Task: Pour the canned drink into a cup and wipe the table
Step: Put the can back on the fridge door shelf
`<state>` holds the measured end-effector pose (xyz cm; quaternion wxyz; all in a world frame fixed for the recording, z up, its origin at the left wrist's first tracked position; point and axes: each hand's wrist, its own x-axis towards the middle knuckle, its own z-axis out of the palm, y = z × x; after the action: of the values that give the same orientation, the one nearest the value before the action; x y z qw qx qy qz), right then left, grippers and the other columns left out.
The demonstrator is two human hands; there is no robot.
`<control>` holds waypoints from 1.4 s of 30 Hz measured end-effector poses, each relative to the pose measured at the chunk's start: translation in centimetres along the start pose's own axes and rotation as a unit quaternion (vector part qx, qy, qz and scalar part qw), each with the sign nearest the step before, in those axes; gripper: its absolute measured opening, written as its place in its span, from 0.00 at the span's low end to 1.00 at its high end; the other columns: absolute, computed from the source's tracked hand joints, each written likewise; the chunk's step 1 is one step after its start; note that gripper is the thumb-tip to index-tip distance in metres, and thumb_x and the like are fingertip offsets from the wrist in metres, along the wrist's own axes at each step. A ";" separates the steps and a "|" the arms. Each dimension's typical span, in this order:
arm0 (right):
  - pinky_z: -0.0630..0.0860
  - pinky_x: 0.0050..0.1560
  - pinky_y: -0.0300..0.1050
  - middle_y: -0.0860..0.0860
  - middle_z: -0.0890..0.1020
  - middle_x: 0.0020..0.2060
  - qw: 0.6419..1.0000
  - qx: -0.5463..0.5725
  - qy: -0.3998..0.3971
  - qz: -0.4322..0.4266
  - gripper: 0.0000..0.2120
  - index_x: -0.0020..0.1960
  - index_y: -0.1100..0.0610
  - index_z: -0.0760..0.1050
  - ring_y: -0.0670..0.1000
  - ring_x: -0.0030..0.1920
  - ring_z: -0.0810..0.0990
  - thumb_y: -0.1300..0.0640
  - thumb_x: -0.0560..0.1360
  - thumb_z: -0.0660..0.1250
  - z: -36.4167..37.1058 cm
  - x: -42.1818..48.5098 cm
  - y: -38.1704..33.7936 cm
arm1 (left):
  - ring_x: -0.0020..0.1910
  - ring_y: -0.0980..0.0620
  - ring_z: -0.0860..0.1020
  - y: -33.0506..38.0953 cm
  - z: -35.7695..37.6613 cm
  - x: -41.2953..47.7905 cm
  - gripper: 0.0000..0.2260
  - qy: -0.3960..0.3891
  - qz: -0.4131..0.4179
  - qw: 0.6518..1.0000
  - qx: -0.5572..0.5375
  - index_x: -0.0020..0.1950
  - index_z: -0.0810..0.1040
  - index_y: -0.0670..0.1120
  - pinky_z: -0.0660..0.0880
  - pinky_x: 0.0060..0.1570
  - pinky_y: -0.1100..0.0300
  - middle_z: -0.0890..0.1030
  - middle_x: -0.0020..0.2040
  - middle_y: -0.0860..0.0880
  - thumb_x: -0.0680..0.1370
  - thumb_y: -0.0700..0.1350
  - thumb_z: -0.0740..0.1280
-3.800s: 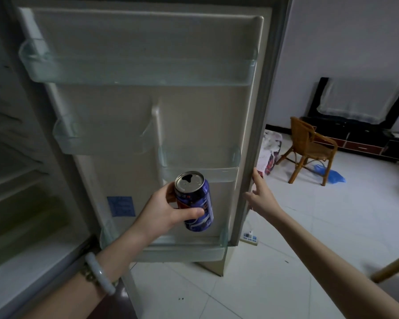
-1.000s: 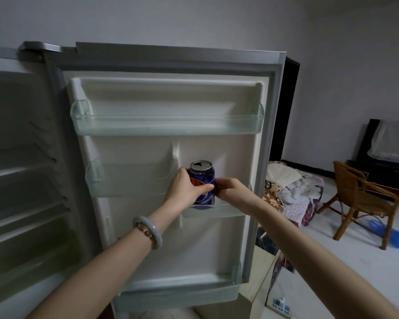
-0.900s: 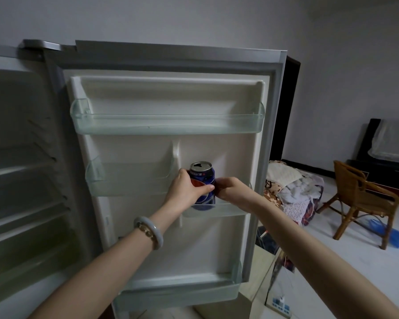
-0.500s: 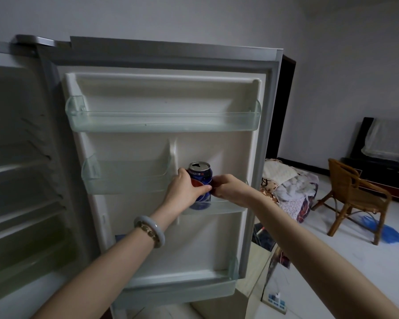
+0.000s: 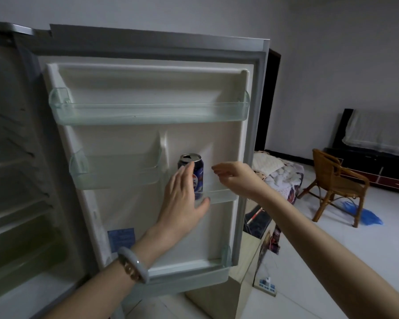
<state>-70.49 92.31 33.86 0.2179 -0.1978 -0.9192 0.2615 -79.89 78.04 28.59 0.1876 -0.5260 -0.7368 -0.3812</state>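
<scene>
Can (image 5: 199, 178) — left hand (image 5: 182, 203), right hand (image 5: 235, 178) now off

Fridge door (image 5: 124, 139) open, clear shelf (image 5: 148, 113) across top; wicker chair (image 5: 336, 183) right, blue bag (image 5: 364, 215) beside; power strip (image 5: 266, 284) on floor (image 5: 332, 261).

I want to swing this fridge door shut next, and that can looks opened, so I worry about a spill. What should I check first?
1. Can upright on the door shelf: ok.
2. Can top sealed: not ok, its mouth is open.
3. Left hand off the can: cannot tell, its straight fingers overlap the can in this view.
4. Right hand free to push the door: ok, it holds nothing and is apart from the can.
5. Shelf rail high enough to keep the can in: cannot tell.
</scene>
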 end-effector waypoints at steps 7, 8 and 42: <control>0.73 0.62 0.45 0.54 0.79 0.60 0.991 -0.048 0.124 -0.030 0.23 0.65 0.59 0.73 0.50 0.60 0.77 0.70 0.72 0.58 -0.2 -5.4 5.1 | 0.71 0.46 0.63 1.5 3.9 -2.3 0.28 -0.047 0.163 0.977 0.133 0.72 0.61 0.40 0.53 0.73 0.51 0.70 0.70 0.42 0.75 0.53 0.58; 0.74 0.61 0.47 0.54 0.79 0.59 0.990 -0.049 0.132 -0.023 0.23 0.65 0.58 0.73 0.51 0.59 0.77 0.70 0.72 0.58 -0.2 -5.8 6.2 | 0.71 0.46 0.64 1.9 4.9 -2.6 0.28 -0.059 0.174 0.971 0.154 0.71 0.62 0.40 0.54 0.73 0.50 0.70 0.70 0.42 0.74 0.53 0.58; 0.63 0.60 0.35 0.50 0.47 0.77 0.973 0.066 -0.047 -0.217 0.37 0.77 0.50 0.49 0.45 0.73 0.52 0.69 0.74 0.60 -2.0 -1.3 23.1 | 0.72 0.45 0.63 9.9 12.2 -3.3 0.38 -0.043 -0.109 0.887 0.446 0.75 0.54 0.38 0.45 0.73 0.48 0.66 0.72 0.41 0.73 0.52 0.67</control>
<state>-62.65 110.64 21.93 0.2388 0.0337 -0.9301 0.2771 -68.07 86.79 22.14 0.3273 -0.3189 -0.8894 -0.0071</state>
